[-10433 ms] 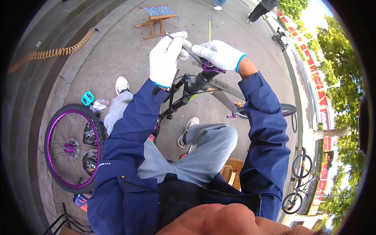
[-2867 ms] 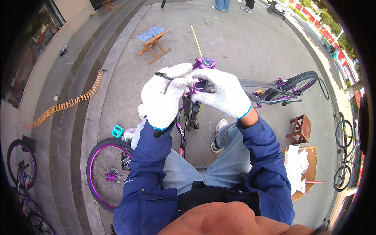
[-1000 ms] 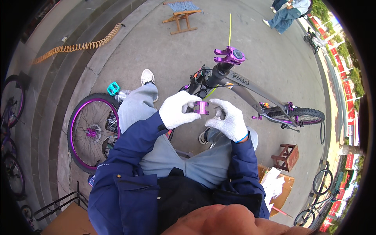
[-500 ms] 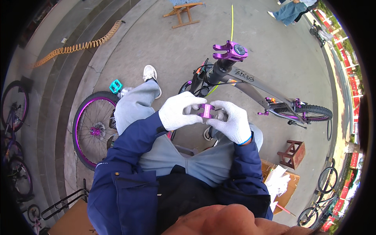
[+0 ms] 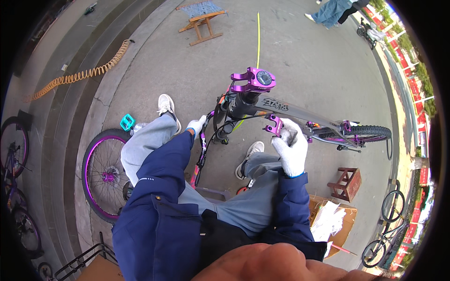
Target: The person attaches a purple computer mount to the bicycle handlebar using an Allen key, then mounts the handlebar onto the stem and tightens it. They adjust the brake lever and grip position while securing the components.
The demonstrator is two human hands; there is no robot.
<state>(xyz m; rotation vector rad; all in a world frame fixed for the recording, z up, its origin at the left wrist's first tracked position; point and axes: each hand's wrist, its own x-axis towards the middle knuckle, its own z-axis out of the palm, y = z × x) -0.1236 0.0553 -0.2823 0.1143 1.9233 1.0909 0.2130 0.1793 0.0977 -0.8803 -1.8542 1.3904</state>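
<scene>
White knit gloves cover both hands. My left hand (image 5: 197, 124) is closed around the black and purple handlebar (image 5: 203, 146), which hangs beside the front of the grey bicycle frame (image 5: 300, 111). Between the thumb and fingers of my right hand (image 5: 291, 148) is a small purple stem faceplate (image 5: 273, 125), held up below the frame's top tube. A matching purple stem (image 5: 253, 79) with a round dark cap sits on the steerer, its clamp arms bare and facing left.
To the left lies a wheel with a purple rim (image 5: 108, 176), near a teal pedal (image 5: 127, 122). A folding stool (image 5: 202, 21) stands ahead, a wooden stool (image 5: 345, 184) at right. An open cardboard box (image 5: 348, 229) holds white paper. A coiled hose (image 5: 89, 72) crosses the steps.
My left hand has let go of the faceplate and moved left onto the handlebar. My right hand has carried the faceplate to the right. The view has shifted slightly.
</scene>
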